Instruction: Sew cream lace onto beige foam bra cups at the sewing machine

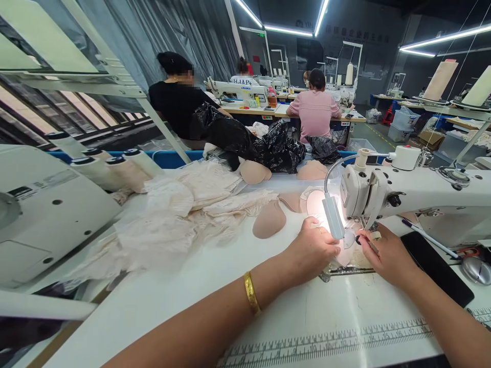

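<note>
A pale pink bra cup (343,259) lies under the needle area of a white sewing machine (368,191), lit by a small lamp (333,217). My left hand (312,250) is closed on its left side, thumb and fingers pressed together; a gold bracelet circles that wrist. On the other side of the needle, my right hand (389,254) has its thumb and fingertips drawn together beside a small dark round part. Whatever those fingertips hold is hidden. Loose beige foam cups (269,219) lie left of the machine.
Cream lace fabric (184,209) is heaped on the left of the white table. Black plastic bags (268,145) sit behind it. A dark phone (437,268), a pen (429,237) and a mouse (476,269) lie right. A printed ruler (330,345) runs along the front. Co-workers sit beyond.
</note>
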### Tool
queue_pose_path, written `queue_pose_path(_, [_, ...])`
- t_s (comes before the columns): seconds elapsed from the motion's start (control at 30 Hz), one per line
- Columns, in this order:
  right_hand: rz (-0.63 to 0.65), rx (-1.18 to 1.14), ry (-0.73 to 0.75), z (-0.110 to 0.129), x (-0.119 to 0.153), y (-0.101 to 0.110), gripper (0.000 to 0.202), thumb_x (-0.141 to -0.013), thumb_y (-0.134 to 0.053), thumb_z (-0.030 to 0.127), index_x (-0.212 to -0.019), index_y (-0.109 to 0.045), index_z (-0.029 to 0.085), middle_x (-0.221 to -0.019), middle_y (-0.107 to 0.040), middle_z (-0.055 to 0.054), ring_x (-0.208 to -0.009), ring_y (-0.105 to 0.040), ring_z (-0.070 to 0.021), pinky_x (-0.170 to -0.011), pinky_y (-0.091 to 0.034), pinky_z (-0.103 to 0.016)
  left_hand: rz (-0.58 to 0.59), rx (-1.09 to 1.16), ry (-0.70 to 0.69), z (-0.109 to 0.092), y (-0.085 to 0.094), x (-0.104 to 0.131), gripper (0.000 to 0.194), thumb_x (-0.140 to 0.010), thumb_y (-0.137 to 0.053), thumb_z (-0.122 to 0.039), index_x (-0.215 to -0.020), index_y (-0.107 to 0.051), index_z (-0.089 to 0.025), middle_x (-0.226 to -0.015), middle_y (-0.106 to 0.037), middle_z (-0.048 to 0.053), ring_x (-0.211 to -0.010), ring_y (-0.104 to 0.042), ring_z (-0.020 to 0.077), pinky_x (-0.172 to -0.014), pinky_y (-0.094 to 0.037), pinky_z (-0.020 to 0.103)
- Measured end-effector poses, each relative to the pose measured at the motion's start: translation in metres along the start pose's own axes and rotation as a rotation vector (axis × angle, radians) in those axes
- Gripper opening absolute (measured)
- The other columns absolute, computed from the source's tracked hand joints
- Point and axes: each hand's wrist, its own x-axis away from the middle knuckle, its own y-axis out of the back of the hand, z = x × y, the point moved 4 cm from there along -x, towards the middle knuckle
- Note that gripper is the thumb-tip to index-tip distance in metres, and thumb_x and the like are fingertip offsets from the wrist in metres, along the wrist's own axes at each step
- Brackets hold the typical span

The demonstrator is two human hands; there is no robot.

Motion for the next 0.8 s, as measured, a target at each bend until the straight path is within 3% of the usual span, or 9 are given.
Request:
queue_pose_path(0.1, [-0.026, -0.026, -0.042, -0.0018, 0.0005, -0.0021, 0.032, -0.107, -0.039, 0.027, -0.109, -0.069, 0.016, -0.1, -0.072, -0.013, -0.082, -0.068, -0.0256, -0.071, -0.057, -0.039, 0.007, 0.008, 0.007, 0.0012, -0.0028, 0.0003, 0.022, -0.074, -0.053, 0.003, -0.078, -0.061, -0.017, -0.078, -0.064, -0.002, -0.07, -0.05, 0.0144, -0.101, -0.028, 0.051])
queue_pose_path(0.37, [0.002, -0.055, -0.094, -0.0051, 0.0021, -0.0074, 0.03, -0.106, -0.04, 0.029, -0.111, -0.068, 0.019, -0.107, -0.073, -0.014, -0.092, -0.07, -0.0285, -0.077, -0.06, -0.042, 0.005, -0.005, -0.006, -0.0021, -0.0032, 0.0008, 0.023, -0.073, -0.053, 0.003, -0.079, -0.059, -0.019, -0.076, -0.061, -0.004, -0.066, -0.046, 0.0131, -0.104, -0.031, 0.052])
queue_pose_path(0.57, [-0.008, -0.039, -0.07, -0.0035, 0.0015, -0.0061, 0.03, -0.106, -0.04, 0.027, -0.114, -0.068, 0.017, -0.104, -0.072, -0.014, -0.087, -0.07, -0.0278, -0.075, -0.059, -0.041, -0.007, -0.027, -0.019, -0.0057, 0.0009, -0.0004, 0.021, -0.069, -0.054, 0.004, -0.07, -0.053, -0.017, -0.071, -0.056, -0.004, -0.061, -0.038, 0.0111, -0.1, -0.036, 0.051])
queue_pose_path(0.8, [0.061, 0.004, -0.085, -0.0007, 0.0025, -0.0056, 0.031, -0.105, -0.038, 0.027, -0.115, -0.067, 0.019, -0.088, -0.067, -0.009, -0.077, -0.065, -0.0257, -0.067, -0.052, -0.036, -0.025, -0.019, -0.005, -0.0012, -0.0028, -0.001, 0.02, -0.07, -0.051, 0.004, -0.07, -0.052, -0.016, -0.072, -0.055, -0.003, -0.064, -0.045, 0.0116, -0.097, -0.034, 0.051])
